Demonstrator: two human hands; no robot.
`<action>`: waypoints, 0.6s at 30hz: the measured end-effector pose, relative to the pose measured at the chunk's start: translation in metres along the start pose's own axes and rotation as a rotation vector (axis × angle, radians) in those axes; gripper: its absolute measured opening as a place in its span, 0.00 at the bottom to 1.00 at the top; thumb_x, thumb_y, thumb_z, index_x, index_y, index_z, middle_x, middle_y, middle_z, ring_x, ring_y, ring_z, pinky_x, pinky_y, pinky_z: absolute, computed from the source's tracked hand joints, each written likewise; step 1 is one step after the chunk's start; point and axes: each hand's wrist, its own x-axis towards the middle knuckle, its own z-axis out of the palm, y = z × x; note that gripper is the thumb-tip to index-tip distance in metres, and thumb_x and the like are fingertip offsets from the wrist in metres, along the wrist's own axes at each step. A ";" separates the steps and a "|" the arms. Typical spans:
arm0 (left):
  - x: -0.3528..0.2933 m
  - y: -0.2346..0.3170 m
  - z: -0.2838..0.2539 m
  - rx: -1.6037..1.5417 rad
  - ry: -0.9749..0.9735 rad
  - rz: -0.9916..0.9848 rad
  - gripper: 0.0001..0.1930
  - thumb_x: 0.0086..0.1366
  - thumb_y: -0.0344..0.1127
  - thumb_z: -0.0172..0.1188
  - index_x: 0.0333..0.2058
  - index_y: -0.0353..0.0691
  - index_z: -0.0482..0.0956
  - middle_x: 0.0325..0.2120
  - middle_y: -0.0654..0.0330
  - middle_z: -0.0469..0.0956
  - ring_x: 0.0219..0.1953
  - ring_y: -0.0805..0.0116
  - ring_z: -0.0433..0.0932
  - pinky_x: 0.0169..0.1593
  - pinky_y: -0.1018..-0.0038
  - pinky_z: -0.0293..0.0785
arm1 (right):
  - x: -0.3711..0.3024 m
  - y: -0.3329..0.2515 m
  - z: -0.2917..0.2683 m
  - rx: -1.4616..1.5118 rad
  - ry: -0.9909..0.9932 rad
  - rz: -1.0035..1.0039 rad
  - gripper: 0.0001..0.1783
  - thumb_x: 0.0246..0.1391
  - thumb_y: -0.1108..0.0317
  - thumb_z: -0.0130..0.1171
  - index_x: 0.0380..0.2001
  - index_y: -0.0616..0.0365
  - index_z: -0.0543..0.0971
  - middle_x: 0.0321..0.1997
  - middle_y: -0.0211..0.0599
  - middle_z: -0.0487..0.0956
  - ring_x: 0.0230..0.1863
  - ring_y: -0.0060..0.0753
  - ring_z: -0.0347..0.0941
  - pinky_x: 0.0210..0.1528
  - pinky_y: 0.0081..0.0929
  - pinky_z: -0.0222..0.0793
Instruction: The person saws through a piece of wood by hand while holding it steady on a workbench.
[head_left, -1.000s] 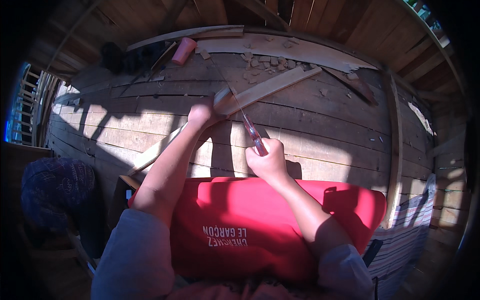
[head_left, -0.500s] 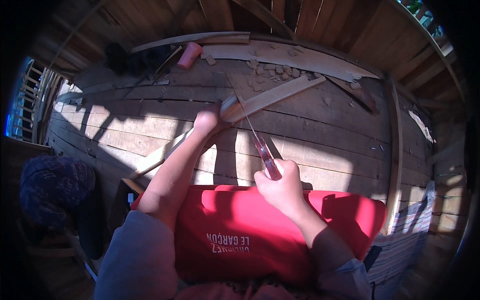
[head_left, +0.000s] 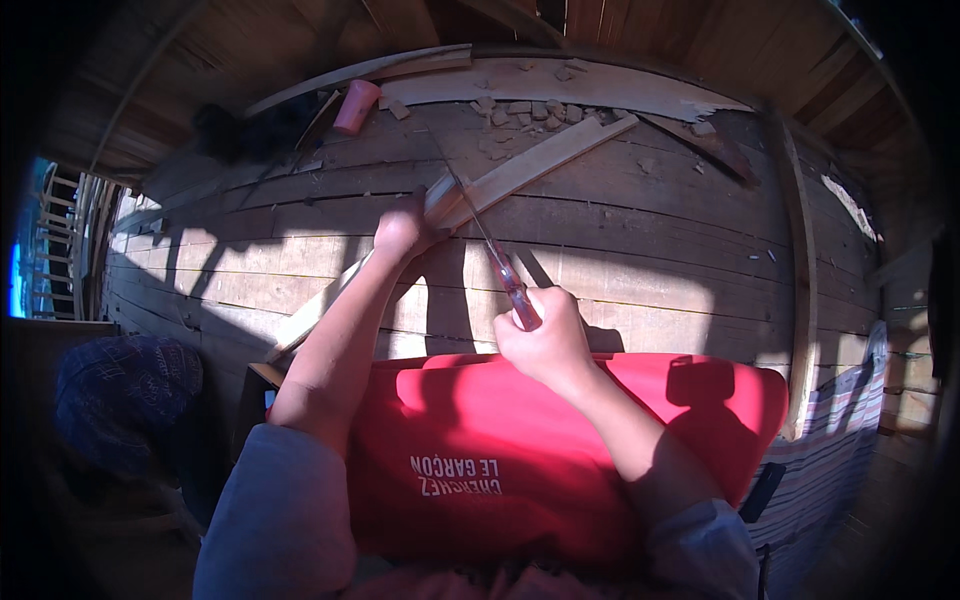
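Observation:
My right hand [head_left: 547, 335] is closed around the dark red handle of a handsaw [head_left: 513, 290]. Its thin blade slants up and to the left, across the wood just beyond my left hand. That left hand [head_left: 403, 230] grips a short wooden strip [head_left: 440, 196] and presses down beside the blade. Under or against the strip lies a longer pale wooden plank [head_left: 550, 168], running diagonally from near my left arm to the far right. My left fingers are partly in shadow, and I cannot tell whether the blade has cut into the wood.
Several small wood blocks [head_left: 538, 110] lie beyond the plank, near a pink cup [head_left: 357, 107]. A broad pale board [head_left: 600, 80] runs along the far wall. Red cloth [head_left: 480, 440] covers my lap. A person in dark patterned clothing [head_left: 125, 395] is at the left; striped cloth [head_left: 830, 440] lies right.
My right hand and the saw sit slightly farther up and left in the picture. The whole view has shifted a little, and my left hand keeps its hold on the strip.

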 end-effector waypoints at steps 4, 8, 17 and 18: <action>-0.001 0.001 -0.004 0.033 0.015 0.009 0.45 0.46 0.58 0.79 0.57 0.36 0.72 0.46 0.41 0.83 0.47 0.43 0.84 0.50 0.55 0.81 | 0.012 -0.008 0.011 0.044 0.036 0.074 0.17 0.50 0.72 0.59 0.13 0.63 0.67 0.10 0.39 0.70 0.13 0.27 0.67 0.20 0.35 0.61; -0.006 -0.007 -0.001 0.016 0.066 -0.013 0.46 0.46 0.58 0.79 0.58 0.36 0.72 0.46 0.40 0.83 0.48 0.42 0.84 0.50 0.54 0.81 | -0.036 -0.022 -0.003 0.008 -0.022 -0.080 0.17 0.47 0.76 0.60 0.12 0.63 0.65 0.10 0.41 0.69 0.14 0.30 0.69 0.21 0.36 0.64; -0.005 -0.008 0.004 0.000 0.093 -0.027 0.44 0.47 0.58 0.78 0.56 0.36 0.73 0.46 0.38 0.83 0.49 0.39 0.83 0.50 0.53 0.82 | -0.019 -0.020 0.002 0.028 -0.004 -0.039 0.17 0.48 0.72 0.61 0.12 0.63 0.67 0.12 0.44 0.72 0.14 0.35 0.72 0.22 0.38 0.64; -0.001 -0.012 0.002 0.008 0.083 -0.011 0.44 0.47 0.58 0.78 0.56 0.36 0.73 0.46 0.38 0.83 0.49 0.39 0.83 0.50 0.53 0.81 | -0.023 -0.012 -0.002 0.059 -0.008 -0.089 0.17 0.48 0.72 0.60 0.11 0.62 0.66 0.11 0.41 0.71 0.14 0.32 0.70 0.22 0.37 0.63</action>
